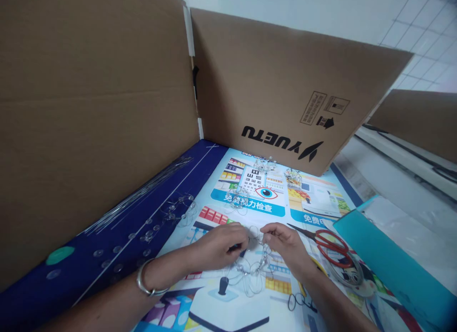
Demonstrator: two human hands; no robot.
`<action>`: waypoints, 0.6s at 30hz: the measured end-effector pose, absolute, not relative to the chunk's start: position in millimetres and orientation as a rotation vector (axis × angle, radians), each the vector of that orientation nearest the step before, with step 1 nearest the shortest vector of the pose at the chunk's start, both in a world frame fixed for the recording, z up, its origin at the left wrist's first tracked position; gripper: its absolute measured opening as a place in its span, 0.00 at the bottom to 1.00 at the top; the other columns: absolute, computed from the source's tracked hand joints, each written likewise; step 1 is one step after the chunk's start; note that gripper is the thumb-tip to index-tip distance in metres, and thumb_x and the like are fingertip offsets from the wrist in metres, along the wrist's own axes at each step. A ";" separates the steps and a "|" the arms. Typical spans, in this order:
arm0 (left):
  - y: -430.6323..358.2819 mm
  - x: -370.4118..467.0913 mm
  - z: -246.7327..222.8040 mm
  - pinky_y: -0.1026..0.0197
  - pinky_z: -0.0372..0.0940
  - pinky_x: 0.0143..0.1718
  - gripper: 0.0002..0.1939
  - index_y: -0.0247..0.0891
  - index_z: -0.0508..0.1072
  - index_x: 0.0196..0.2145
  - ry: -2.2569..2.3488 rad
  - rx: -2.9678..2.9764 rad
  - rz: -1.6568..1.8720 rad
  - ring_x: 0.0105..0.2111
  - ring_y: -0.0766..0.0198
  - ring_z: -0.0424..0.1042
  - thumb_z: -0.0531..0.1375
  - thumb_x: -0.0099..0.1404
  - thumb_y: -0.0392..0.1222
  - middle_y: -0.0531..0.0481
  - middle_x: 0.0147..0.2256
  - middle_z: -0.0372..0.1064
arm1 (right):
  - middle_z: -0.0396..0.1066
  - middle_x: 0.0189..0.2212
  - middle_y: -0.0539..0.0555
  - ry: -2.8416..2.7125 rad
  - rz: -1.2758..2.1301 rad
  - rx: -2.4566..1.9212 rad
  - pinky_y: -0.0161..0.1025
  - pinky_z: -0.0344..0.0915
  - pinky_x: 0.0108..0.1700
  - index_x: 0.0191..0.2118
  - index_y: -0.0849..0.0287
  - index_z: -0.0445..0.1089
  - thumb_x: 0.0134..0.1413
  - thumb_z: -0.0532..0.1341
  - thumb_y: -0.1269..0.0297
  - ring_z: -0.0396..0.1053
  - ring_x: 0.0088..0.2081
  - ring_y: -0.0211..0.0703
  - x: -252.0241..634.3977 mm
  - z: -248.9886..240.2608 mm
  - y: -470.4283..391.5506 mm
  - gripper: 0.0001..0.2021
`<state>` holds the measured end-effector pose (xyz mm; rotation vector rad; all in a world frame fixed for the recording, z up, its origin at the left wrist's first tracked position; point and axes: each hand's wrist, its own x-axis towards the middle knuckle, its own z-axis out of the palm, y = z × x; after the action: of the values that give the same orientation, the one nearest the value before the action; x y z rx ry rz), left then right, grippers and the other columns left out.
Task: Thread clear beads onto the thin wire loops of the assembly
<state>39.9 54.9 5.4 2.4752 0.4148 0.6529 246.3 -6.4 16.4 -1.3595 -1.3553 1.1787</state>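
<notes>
A ring of thin looped wire with clear beads (pixel 252 268) lies between my two hands over the printed mat. My left hand (pixel 228 244), a silver bangle on its wrist, has its fingers curled together at the ring's upper left. Across from it, my right hand (pixel 283 241) pinches thumb and forefinger at the ring's upper right. What the fingertips hold is too fine to make out. Red-handled scissors (pixel 332 246) rest right of my right hand, by a coil of wire (pixel 352 272). Similar beaded wire pieces (pixel 178 208) lie farther off.
Cardboard walls (pixel 89 84) stand at the left and back. Loose clear beads (pixel 117 249) and a bundle of straight wires (pixel 139 191) lie on the blue strip at left. A turquoise-edged box (pixel 389 256) is at right. More beaded pieces (pixel 264 165) sit by the back wall.
</notes>
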 end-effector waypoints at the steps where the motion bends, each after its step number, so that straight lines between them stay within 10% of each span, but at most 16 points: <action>1: 55.0 40.1 5.0 0.65 0.55 0.33 0.08 0.37 0.62 0.28 0.419 2.473 0.656 0.31 0.66 0.61 0.50 0.55 0.25 0.51 0.28 0.63 | 0.67 0.26 0.50 -1.349 1.186 -1.349 0.32 0.57 0.28 0.37 0.59 0.68 0.50 0.58 0.59 0.60 0.26 0.34 246.8 16.5 -6.4 0.11; 18: 56.4 48.1 0.9 0.68 0.57 0.28 0.12 0.37 0.65 0.33 0.549 2.255 0.737 0.27 0.69 0.62 0.52 0.52 0.25 0.54 0.28 0.64 | 0.63 0.26 0.48 -1.424 1.136 -1.398 0.32 0.56 0.27 0.36 0.58 0.69 0.47 0.60 0.56 0.56 0.25 0.33 247.4 14.1 -10.7 0.12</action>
<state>48.1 56.4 0.9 2.2550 0.5485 0.7374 247.4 -10.7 14.1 -1.3983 -1.4243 1.1356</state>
